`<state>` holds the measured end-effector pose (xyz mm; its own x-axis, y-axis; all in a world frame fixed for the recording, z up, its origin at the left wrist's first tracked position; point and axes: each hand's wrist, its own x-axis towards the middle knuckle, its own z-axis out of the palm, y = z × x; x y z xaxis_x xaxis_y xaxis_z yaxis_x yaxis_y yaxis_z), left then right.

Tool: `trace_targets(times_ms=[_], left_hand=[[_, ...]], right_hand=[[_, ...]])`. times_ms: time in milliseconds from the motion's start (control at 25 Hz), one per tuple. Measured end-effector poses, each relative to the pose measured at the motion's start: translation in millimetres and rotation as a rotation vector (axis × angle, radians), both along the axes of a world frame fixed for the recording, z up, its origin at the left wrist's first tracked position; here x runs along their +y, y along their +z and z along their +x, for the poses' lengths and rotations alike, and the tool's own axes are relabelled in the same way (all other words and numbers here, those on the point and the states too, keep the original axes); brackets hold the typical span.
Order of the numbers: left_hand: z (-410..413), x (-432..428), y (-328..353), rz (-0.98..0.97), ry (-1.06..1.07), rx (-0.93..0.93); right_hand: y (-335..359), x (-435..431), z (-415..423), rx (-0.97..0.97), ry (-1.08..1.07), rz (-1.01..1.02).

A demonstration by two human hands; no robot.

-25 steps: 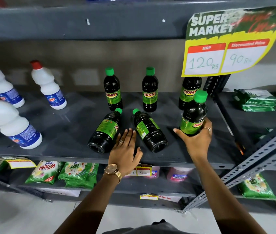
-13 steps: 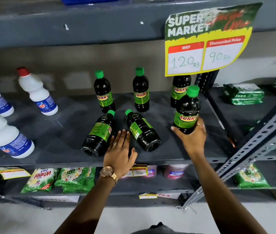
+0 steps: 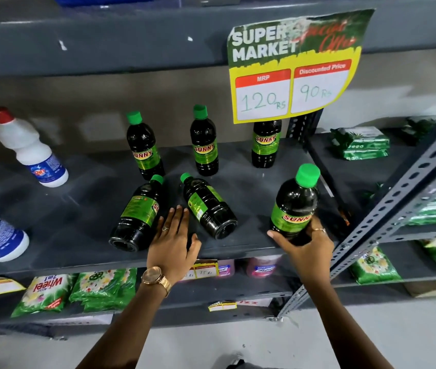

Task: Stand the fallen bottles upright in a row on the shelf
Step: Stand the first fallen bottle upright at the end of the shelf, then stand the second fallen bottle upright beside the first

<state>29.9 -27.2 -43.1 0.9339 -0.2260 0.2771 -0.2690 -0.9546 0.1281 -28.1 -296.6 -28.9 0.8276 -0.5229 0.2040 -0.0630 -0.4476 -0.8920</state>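
Observation:
Three dark green-capped Sunny bottles stand upright at the back of the grey shelf (image 3: 78, 209): left (image 3: 143, 147), middle (image 3: 205, 145), right (image 3: 265, 143). In front of them two more lie on their sides, caps pointing back: one on the left (image 3: 137, 217), one to its right (image 3: 209, 209). My right hand (image 3: 305, 243) grips the base of a sixth bottle (image 3: 295, 206), held upright near the shelf's front right. My left hand (image 3: 173, 243) rests flat on the shelf between the two fallen bottles, fingers spread, holding nothing.
White red-capped bottles (image 3: 29, 150) stand at the left of the shelf. A yellow price sign (image 3: 291, 70) hangs over the right rear bottle. A slotted metal upright (image 3: 387, 209) slants at the right. Green packets (image 3: 360, 142) lie beyond it and on the lower shelf.
My right hand has kept its hold and brought the bottle slightly forward, toward the shelf's front edge. My left hand stays flat between the fallen bottles. The camera view has shifted.

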Motion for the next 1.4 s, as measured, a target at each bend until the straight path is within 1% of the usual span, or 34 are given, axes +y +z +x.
trace_targets(times_ms=[240, 560, 640, 720, 800, 880, 960, 1000, 1040, 1120, 1160, 1200, 1240, 1280, 1360, 1400], left_hand=[[0.7, -0.2, 0.7, -0.001, -0.005, 0.037], [-0.2, 1.5, 1.9, -0.033, -0.034, 0.057], [-0.5, 4.7, 3.8, -0.077, -0.060, 0.084], [-1.6, 9.1, 7.7, -0.150, -0.101, 0.150], [-8.2, 14.8, 13.1, -0.256, -0.143, 0.241], [-17.9, 21.8, 25.3, -0.386, -0.197, 0.292], [-24.4, 38.2, 44.3, -0.479, -0.281, 0.253], [-25.1, 48.3, 55.3, -0.516, -0.325, 0.200], [-24.4, 59.4, 65.5, -0.560, -0.360, 0.133], [-17.7, 88.7, 79.6, -0.636, -0.380, 0.004], [-10.9, 103.5, 82.2, -0.655, -0.359, -0.049], [-0.6, 118.8, 80.1, -0.674, -0.327, -0.082], [11.7, 135.2, 74.4, -0.685, -0.282, -0.094], [23.7, 149.9, 66.4, -0.679, -0.223, -0.087], [46.5, 173.8, 50.2, -0.623, -0.098, -0.005], [56.9, 182.1, 43.0, -0.582, -0.055, 0.050]], right_hand=[[-10.2, 0.9, -12.0, 0.020, 0.008, -0.042], [-14.8, 6.3, -11.2, -0.016, -0.012, -0.057], [-14.6, 7.7, -11.2, -0.020, -0.022, -0.061], [-14.5, 8.4, -9.9, -0.021, -0.023, -0.055], [-15.5, 12.3, -9.9, -0.014, -0.046, -0.051], [-16.8, 23.2, -19.6, -0.036, -0.136, -0.030], [-12.9, 49.2, -39.8, -0.114, -0.261, -0.050], [-9.6, 68.7, -51.3, -0.173, -0.297, -0.090], [-3.6, 90.6, -61.6, -0.227, -0.284, -0.140], [15.7, 136.0, -63.0, -0.313, -0.092, -0.208], [26.6, 152.0, -51.2, -0.309, 0.015, -0.237], [38.2, 162.6, -34.3, -0.261, 0.081, -0.276], [47.8, 169.4, -12.8, -0.174, 0.096, -0.318], [55.9, 170.5, 12.0, -0.045, 0.087, -0.371], [70.7, 159.5, 61.2, 0.347, 0.130, -0.437], [76.6, 153.3, 80.0, 0.529, 0.183, -0.400]])
